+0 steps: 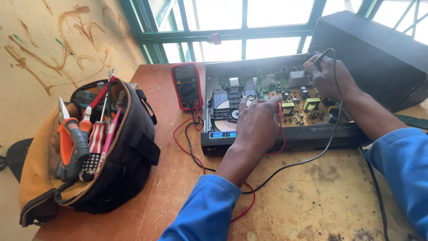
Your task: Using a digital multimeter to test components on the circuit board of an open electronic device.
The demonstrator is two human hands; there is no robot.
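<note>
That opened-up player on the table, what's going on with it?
A person in blue sleeves is probing the open disc player. The left hand holds a red probe on the circuit board; the right hand holds a black probe at the board's far side. Both leads run to a red multimeter standing beside the player. A tool bag full of screwdrivers and pliers sits to the left.

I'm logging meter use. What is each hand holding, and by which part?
The left hand holds the red probe by its handle; the right hand holds the black probe by its handle, over the circuit board.
</note>
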